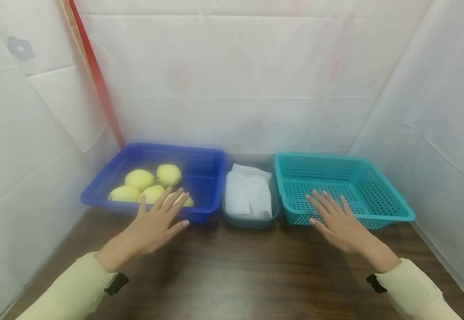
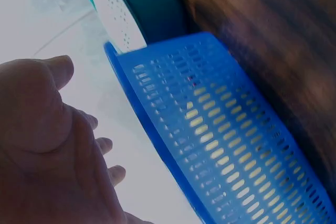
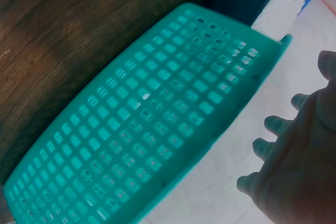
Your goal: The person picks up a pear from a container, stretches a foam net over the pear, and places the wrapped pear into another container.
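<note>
My left hand (image 1: 153, 229) hovers with fingers spread at the front rim of a blue plastic basket (image 1: 192, 161). Several pale yellow, pear-like fruits (image 1: 139, 179) lie in that basket, and my fingertips overlap the nearest one in the head view. Over the front edge of a teal basket (image 1: 319, 166) my right hand (image 1: 341, 226) is held palm down, its fingers spread and holding nothing. Between the baskets a small dark grey container (image 1: 251, 223) holds white foam mesh sleeves (image 1: 239, 193). In the left wrist view, fruit shows yellow through the slots of the blue basket's wall (image 2: 210, 129).
All three containers stand in a row at the back of a dark wood-grain table (image 1: 216, 275). White sheeting (image 1: 247, 66) hangs behind them and on both sides. A red strip (image 1: 96, 75) runs down the sheeting at the back left corner.
</note>
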### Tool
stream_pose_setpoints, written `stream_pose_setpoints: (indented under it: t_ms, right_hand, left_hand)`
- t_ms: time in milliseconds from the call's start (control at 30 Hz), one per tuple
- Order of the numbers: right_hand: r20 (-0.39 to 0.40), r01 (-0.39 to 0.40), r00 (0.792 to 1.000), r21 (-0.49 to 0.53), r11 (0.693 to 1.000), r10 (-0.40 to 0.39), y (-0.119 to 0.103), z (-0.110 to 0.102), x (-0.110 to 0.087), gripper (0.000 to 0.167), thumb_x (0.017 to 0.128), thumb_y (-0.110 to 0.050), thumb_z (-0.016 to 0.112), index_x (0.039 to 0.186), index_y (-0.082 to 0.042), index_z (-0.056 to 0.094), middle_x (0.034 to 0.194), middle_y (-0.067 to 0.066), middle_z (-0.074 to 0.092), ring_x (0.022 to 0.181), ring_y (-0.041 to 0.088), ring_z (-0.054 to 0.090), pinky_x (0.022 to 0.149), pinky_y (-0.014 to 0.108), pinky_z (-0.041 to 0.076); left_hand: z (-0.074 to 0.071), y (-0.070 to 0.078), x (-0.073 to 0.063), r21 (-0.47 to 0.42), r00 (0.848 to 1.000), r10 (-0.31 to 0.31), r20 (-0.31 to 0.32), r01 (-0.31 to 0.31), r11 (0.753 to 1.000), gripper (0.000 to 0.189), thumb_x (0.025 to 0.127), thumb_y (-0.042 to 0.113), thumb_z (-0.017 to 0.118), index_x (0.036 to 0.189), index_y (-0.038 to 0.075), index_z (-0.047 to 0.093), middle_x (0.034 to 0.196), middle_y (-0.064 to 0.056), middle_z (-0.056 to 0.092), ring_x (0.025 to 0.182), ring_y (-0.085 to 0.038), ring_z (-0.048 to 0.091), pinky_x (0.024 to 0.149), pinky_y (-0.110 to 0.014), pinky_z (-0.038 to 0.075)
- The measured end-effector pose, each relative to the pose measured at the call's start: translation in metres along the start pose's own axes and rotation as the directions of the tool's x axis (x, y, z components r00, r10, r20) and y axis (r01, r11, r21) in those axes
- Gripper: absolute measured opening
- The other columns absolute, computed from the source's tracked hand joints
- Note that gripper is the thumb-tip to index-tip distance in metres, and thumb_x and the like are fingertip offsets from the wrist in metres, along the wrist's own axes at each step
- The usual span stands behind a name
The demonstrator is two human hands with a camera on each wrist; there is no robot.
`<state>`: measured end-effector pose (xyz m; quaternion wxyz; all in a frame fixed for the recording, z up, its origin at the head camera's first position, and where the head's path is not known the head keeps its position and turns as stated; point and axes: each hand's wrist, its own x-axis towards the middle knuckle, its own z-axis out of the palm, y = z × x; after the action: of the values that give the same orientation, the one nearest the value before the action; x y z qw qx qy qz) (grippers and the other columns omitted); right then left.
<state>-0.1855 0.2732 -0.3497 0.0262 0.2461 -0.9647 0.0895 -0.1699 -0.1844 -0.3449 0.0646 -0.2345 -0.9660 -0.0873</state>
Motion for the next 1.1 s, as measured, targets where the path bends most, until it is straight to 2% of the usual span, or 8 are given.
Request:
stream_pose_setpoints:
  t_ms: [267,467,700,800,933,1000,1100]
  right_hand:
    - [-0.036,0.025,0.999,-0.001,1.000,-0.025,0.011,0.009,0.017,0.061,0.101,-0.040,0.041,0.151,-0.009,0.024,0.155,0.018,0.019,0.142,0.039,0.007,0.106,0.065,0.006]
    - [-0.017,0.016,1.000,0.009,1.000,-0.016,0.014,0.014,0.025,0.061,0.102,-0.041,0.040,0.150,-0.008,0.025,0.154,0.018,0.021,0.141,0.040,0.009,0.107,0.064,0.006]
    - [0.012,-0.006,1.000,0.011,1.000,0.006,0.016,0.016,0.027,0.060,0.102,-0.041,0.037,0.150,-0.007,0.025,0.154,0.019,0.022,0.141,0.041,0.011,0.107,0.063,0.007]
    - [0.017,-0.008,1.000,0.021,1.000,0.007,0.017,0.018,0.028,0.059,0.102,-0.040,0.037,0.150,-0.006,0.026,0.154,0.018,0.022,0.141,0.041,0.010,0.108,0.062,0.007]
    - [0.014,-0.007,1.000,0.023,1.000,0.006,0.017,0.019,0.028,0.058,0.103,-0.040,0.037,0.149,-0.006,0.027,0.153,0.017,0.024,0.141,0.040,0.011,0.108,0.062,0.009]
    - [0.012,-0.008,1.000,0.022,1.000,0.008,0.016,0.019,0.028,0.058,0.103,-0.040,0.037,0.149,-0.007,0.028,0.153,0.017,0.024,0.141,0.040,0.012,0.108,0.062,0.009]
    - [0.005,0.000,1.000,0.019,1.000,0.000,0.016,0.019,0.028,0.057,0.103,-0.039,0.037,0.149,-0.007,0.029,0.153,0.018,0.026,0.140,0.041,0.013,0.108,0.061,0.010]
  left_hand:
    - [0.001,-0.020,0.028,-0.037,0.998,-0.014,0.054,0.016,0.999,0.065,0.101,0.046,0.035,0.152,0.010,0.019,0.157,-0.012,0.014,0.143,-0.035,0.005,0.099,-0.073,0.000]
    - [0.005,-0.032,0.047,-0.052,0.995,-0.025,0.094,0.030,0.998,0.065,0.102,0.046,0.032,0.151,0.005,0.019,0.156,-0.016,0.014,0.142,-0.039,0.006,0.100,-0.073,0.005]
    - [0.009,-0.044,0.067,-0.032,0.991,-0.015,0.131,0.019,0.999,0.064,0.100,0.040,0.040,0.149,0.000,0.024,0.154,-0.021,0.019,0.139,-0.044,0.011,0.098,-0.074,0.014]
    - [0.009,-0.050,0.075,-0.067,0.987,0.022,0.160,-0.011,0.998,0.067,0.098,0.037,0.046,0.146,-0.005,0.026,0.151,-0.027,0.021,0.136,-0.050,0.015,0.099,-0.071,0.019]
    - [0.007,-0.059,0.089,-0.126,0.970,0.121,0.212,-0.095,0.987,0.066,0.090,0.027,0.059,0.137,-0.013,0.035,0.141,-0.036,0.031,0.129,-0.055,0.025,0.101,-0.065,0.025]
    - [0.006,-0.063,0.096,-0.172,0.953,0.147,0.265,-0.103,0.980,0.065,0.085,0.020,0.063,0.134,-0.014,0.039,0.138,-0.036,0.035,0.128,-0.053,0.029,0.103,-0.062,0.025]
    - [0.009,-0.068,0.105,-0.203,0.922,0.150,0.356,-0.081,0.976,0.064,0.080,0.011,0.066,0.134,-0.013,0.040,0.137,-0.033,0.039,0.128,-0.049,0.033,0.105,-0.056,0.027]
